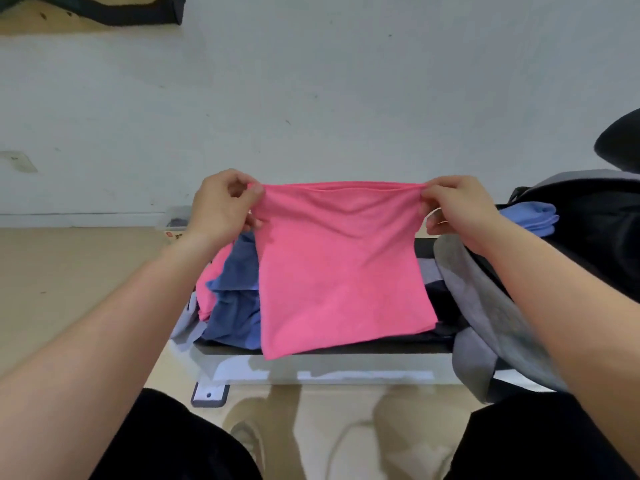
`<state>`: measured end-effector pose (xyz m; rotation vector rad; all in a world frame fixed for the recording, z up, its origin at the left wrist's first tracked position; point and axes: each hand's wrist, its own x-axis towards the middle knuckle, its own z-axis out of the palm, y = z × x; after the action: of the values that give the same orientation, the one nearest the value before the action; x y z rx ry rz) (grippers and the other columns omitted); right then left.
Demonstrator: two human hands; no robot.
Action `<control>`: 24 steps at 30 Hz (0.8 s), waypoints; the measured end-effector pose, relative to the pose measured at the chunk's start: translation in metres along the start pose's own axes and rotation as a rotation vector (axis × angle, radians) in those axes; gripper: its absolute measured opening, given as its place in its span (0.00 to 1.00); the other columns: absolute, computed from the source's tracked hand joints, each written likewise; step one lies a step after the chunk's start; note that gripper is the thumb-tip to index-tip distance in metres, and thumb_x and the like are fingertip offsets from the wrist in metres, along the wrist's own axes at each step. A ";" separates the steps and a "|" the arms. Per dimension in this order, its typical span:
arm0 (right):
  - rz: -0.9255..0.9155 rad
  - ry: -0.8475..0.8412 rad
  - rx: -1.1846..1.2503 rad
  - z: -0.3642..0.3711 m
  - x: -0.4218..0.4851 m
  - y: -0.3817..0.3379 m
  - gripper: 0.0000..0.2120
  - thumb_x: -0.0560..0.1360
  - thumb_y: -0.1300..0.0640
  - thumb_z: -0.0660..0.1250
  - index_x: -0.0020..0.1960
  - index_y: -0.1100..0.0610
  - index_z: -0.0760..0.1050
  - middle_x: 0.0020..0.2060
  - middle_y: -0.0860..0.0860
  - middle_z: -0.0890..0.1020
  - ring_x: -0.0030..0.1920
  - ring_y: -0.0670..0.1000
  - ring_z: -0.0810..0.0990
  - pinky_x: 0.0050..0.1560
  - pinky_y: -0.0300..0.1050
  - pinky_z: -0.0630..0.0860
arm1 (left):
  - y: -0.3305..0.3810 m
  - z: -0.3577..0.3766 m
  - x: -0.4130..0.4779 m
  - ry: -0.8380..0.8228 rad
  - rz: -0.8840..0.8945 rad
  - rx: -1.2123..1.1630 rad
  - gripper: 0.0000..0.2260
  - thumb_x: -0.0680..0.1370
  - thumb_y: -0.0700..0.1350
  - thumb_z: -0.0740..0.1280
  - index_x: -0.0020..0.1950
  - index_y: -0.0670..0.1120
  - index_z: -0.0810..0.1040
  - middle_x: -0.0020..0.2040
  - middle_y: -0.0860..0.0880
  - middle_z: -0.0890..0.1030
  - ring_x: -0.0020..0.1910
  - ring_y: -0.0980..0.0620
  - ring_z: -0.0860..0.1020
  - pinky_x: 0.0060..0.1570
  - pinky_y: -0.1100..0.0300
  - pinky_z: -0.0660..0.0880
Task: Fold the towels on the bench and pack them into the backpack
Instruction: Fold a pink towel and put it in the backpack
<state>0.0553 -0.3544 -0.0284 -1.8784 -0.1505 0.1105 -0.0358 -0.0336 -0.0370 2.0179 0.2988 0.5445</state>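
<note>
A pink towel (pixel 341 268) hangs doubled over in the air above the bench (pixel 346 348). My left hand (pixel 221 209) pinches its top left corner and my right hand (pixel 457 209) pinches its top right corner, stretching the top edge taut. Under it on the bench lies a heap of towels: dark blue ones (pixel 235 299), another pink one (pixel 213 282) and a grey one (pixel 187 323). The grey and black backpack (pixel 571 271) stands open at the right end of the bench, with a folded light blue towel (pixel 533 216) inside it.
A white wall rises right behind the bench. A pale wooden floor spreads to the left and below. A small box (pixel 175 226) sits on the floor by the wall. My knees in black trousers are at the bottom edge.
</note>
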 end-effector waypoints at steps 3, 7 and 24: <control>0.106 -0.015 0.090 -0.005 -0.028 0.001 0.09 0.77 0.61 0.59 0.47 0.62 0.77 0.33 0.59 0.80 0.25 0.53 0.76 0.29 0.43 0.76 | 0.002 -0.009 -0.042 -0.066 0.001 -0.091 0.05 0.80 0.40 0.67 0.45 0.47 0.77 0.40 0.46 0.80 0.32 0.52 0.84 0.30 0.63 0.78; 0.172 -0.047 -0.061 -0.007 -0.060 0.021 0.10 0.79 0.57 0.60 0.45 0.61 0.76 0.32 0.59 0.81 0.24 0.53 0.77 0.25 0.41 0.75 | -0.011 -0.018 -0.099 -0.142 0.041 0.013 0.04 0.75 0.40 0.72 0.41 0.46 0.80 0.38 0.50 0.83 0.37 0.53 0.82 0.40 0.58 0.80; -0.048 -0.059 -0.728 0.016 -0.109 0.102 0.08 0.72 0.58 0.71 0.40 0.47 0.75 0.34 0.48 0.76 0.38 0.54 0.81 0.39 0.51 0.79 | -0.078 -0.001 -0.168 -0.319 0.277 0.602 0.03 0.69 0.48 0.69 0.40 0.55 0.77 0.43 0.58 0.78 0.38 0.58 0.77 0.38 0.55 0.78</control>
<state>-0.0499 -0.3872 -0.1301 -2.5954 -0.3061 0.0829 -0.1806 -0.0667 -0.1469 2.7138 -0.0233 0.3077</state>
